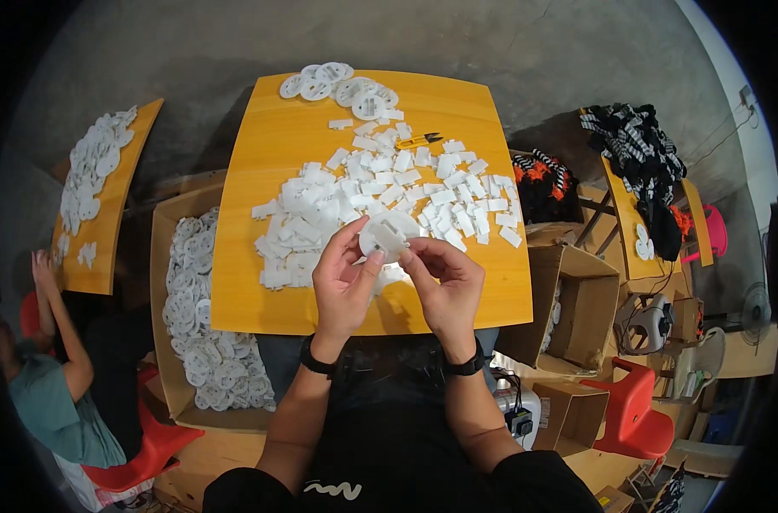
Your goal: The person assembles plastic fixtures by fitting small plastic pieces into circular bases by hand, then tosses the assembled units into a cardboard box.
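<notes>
Between my two hands, over the near half of the yellow table (252, 312), is a round white plastic disc (385, 232). My left hand (342, 286) grips its left edge with thumb and fingers. On the opposite edge, my right hand (447, 282) pinches it; whether a smaller piece sits under those fingertips I cannot tell. Just beyond the hands spreads a heap of small white rectangular pieces (312, 205). Yellow-handled thread snips (416, 142) lie at the heap's far side. More round white discs (367, 105) rest near the table's far edge.
A carton (168, 342) full of white discs stands left of the table, an open carton (587, 312) right. At far left a person (64, 402) sits by another table (107, 248) with discs. A red chair (635, 419) and a side table with black-and-white fabric (637, 150) are at right.
</notes>
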`<control>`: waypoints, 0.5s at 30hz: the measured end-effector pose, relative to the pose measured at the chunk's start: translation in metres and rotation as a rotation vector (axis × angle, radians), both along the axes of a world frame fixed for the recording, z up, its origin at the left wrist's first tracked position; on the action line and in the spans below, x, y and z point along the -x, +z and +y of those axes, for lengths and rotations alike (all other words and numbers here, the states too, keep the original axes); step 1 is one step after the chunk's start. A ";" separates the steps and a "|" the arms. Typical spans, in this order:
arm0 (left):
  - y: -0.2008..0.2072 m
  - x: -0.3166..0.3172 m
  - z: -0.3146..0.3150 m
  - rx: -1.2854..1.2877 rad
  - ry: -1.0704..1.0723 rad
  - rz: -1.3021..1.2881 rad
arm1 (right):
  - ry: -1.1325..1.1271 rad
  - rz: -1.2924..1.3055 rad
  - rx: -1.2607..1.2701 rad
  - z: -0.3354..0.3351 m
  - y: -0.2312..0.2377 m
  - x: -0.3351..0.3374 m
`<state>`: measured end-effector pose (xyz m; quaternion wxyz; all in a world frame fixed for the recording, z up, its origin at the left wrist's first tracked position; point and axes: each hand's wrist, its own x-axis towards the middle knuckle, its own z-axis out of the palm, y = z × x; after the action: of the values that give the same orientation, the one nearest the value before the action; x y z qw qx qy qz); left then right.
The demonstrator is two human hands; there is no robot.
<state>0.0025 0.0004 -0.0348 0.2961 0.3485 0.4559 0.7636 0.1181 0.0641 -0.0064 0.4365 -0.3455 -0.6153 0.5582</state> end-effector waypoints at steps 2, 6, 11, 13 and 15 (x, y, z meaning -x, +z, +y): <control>0.001 -0.001 0.000 -0.006 0.001 -0.003 | -0.023 0.010 -0.014 0.000 0.000 0.000; 0.001 0.000 -0.001 -0.011 0.010 0.007 | 0.002 -0.014 -0.012 0.000 0.002 -0.001; 0.000 0.001 0.000 -0.011 0.009 0.009 | 0.005 -0.055 -0.013 0.000 0.003 -0.003; -0.001 0.000 0.000 -0.014 0.003 0.008 | -0.014 -0.108 -0.051 0.001 0.002 -0.002; -0.002 -0.001 0.000 -0.015 0.000 0.008 | -0.028 -0.158 -0.168 0.003 0.008 -0.003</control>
<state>0.0031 0.0000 -0.0366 0.2918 0.3537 0.4513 0.7656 0.1209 0.0666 0.0020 0.4218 -0.3592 -0.6875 0.4695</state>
